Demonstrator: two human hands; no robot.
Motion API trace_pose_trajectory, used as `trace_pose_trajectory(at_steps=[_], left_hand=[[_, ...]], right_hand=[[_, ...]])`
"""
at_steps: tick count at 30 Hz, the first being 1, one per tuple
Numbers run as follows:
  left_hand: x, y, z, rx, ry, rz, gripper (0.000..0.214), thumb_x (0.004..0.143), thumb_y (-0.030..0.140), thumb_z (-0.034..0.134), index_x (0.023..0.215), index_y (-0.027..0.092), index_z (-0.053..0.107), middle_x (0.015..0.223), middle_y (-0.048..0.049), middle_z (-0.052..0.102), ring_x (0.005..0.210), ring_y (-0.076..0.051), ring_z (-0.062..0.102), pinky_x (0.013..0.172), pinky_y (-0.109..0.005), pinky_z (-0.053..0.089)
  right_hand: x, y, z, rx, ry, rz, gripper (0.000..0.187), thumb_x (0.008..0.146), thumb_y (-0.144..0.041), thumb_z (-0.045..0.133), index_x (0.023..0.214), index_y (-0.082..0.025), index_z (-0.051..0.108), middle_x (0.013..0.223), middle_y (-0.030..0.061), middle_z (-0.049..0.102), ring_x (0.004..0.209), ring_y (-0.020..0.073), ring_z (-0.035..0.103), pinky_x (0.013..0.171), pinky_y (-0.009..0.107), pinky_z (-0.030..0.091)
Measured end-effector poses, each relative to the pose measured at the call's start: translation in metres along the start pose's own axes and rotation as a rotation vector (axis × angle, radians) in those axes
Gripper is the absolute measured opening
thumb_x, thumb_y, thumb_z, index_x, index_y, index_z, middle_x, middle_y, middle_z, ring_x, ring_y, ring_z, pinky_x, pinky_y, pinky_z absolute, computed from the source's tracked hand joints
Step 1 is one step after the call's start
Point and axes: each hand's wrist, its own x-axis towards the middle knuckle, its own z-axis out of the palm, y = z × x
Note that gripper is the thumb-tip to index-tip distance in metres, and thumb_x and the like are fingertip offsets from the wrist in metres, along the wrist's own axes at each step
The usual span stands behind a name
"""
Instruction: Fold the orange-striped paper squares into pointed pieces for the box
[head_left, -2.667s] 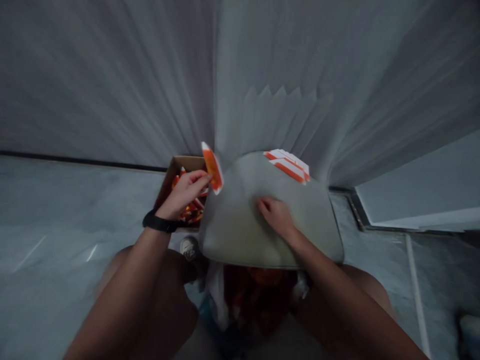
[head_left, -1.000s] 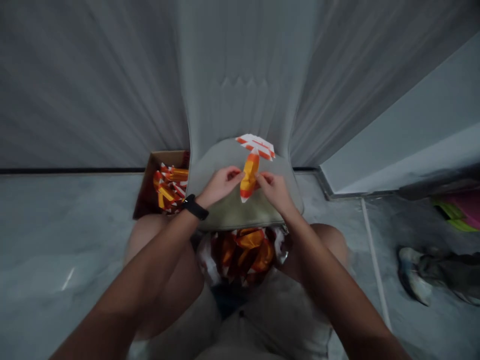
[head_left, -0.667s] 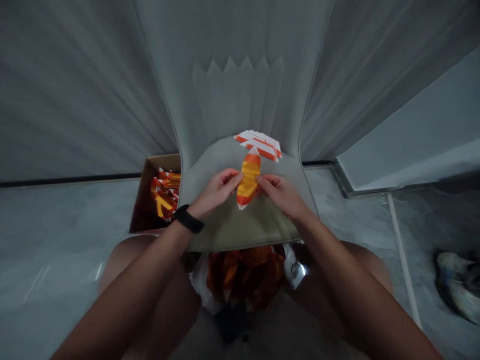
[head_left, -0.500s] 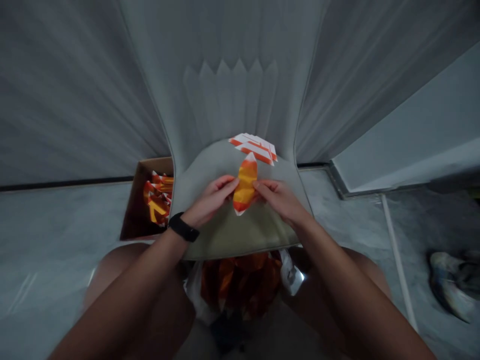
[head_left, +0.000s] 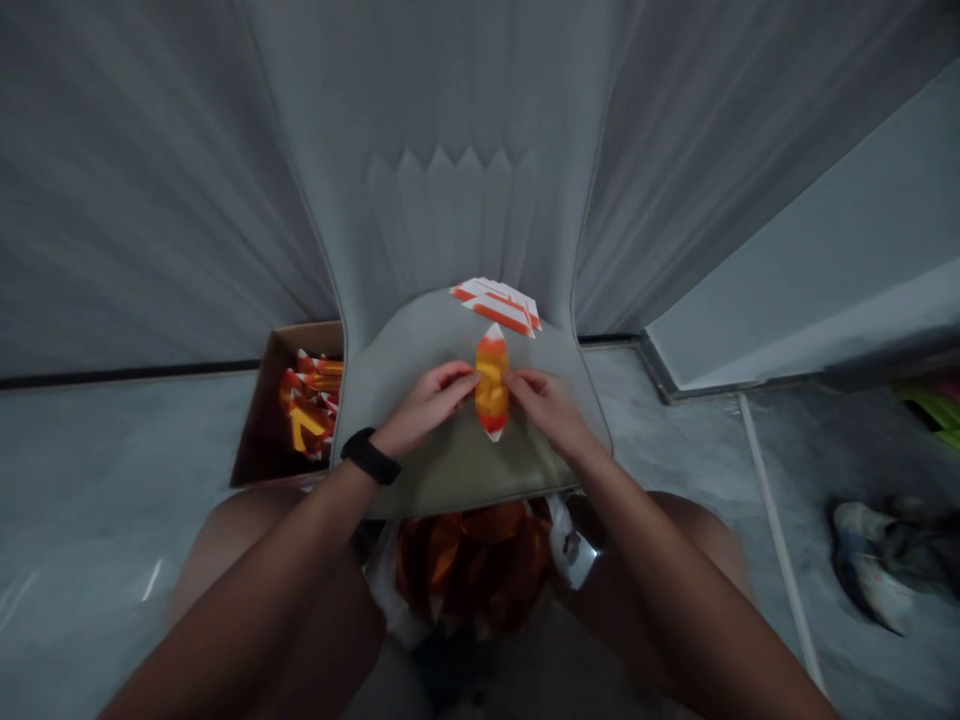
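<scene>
At the far left, a box [head_left: 247,445] stands on the floor [head_left: 112,500], close against the chair's side, with a jumble of orange and gold pieces [head_left: 306,425] inside; that spot probably keeps them within reach of the left arm. Next comes a black wristband [head_left: 370,456], then the left hand [head_left: 429,402], its thumb and fingers pinched together on the left edge of a gold strip [head_left: 492,383].

The strip is over the middle of the chair [head_left: 465,478], between the two hands, its white tips pointing away from and toward the person. Held only by its long sides, it has both ends free, which seems meant to keep it taut or in shape (whether it touches the seat, I cannot tell). Below the seat's front edge, between the knees, a white bag [head_left: 386,580] holds more orange pieces [head_left: 472,570].

Just beyond the strip, a white-and-red pile [head_left: 499,305] lies fanned near the backrest, perhaps to leave the front of the seat for the hands. The right hand [head_left: 547,400] has its fingers clamped on the strip's right edge. Farther right, on the floor, is a shoe [head_left: 870,565].
</scene>
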Motion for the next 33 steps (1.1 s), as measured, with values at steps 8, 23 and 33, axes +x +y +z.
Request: trace_pose_trajectory(at_steps=[8, 23, 33], left_hand=[[-0.007, 0.000, 0.000, -0.025, 0.007, -0.058, 0.032, 0.083, 0.050, 0.067, 0.091, 0.019, 0.067, 0.073, 0.0009, 0.055, 0.062, -0.010, 0.046, 0.051, -0.022, 0.031], [-0.020, 0.003, -0.042, -0.303, 0.184, -0.172, 0.035, 0.074, 0.048, 0.076, 0.088, 0.018, 0.064, 0.071, 0.0013, 0.058, 0.059, -0.008, 0.050, 0.046, -0.019, 0.026], [-0.053, -0.004, -0.102, -0.488, 0.366, -0.244, 0.030, 0.071, 0.037, 0.081, 0.087, 0.017, 0.066, 0.072, 0.0002, 0.061, 0.051, -0.005, 0.044, 0.039, -0.016, 0.026]], right_hand=[[0.003, 0.004, 0.006, -0.014, 0.061, 0.000, 0.040, 0.085, -0.055, 0.059, 0.077, -0.017, 0.069, 0.077, 0.0043, 0.071, 0.072, 0.0173, 0.063, 0.066, 0.027, 0.048], [0.006, 0.005, 0.017, 0.013, 0.070, 0.001, 0.028, 0.082, -0.045, 0.058, 0.074, -0.019, 0.066, 0.065, 0.0023, 0.067, 0.060, 0.0157, 0.060, 0.060, 0.027, 0.049], [-0.002, 0.012, 0.050, -0.225, -0.081, -0.110, 0.028, 0.089, -0.036, 0.051, 0.074, -0.019, 0.067, 0.067, 0.0015, 0.067, 0.063, 0.0162, 0.061, 0.060, 0.026, 0.042]])
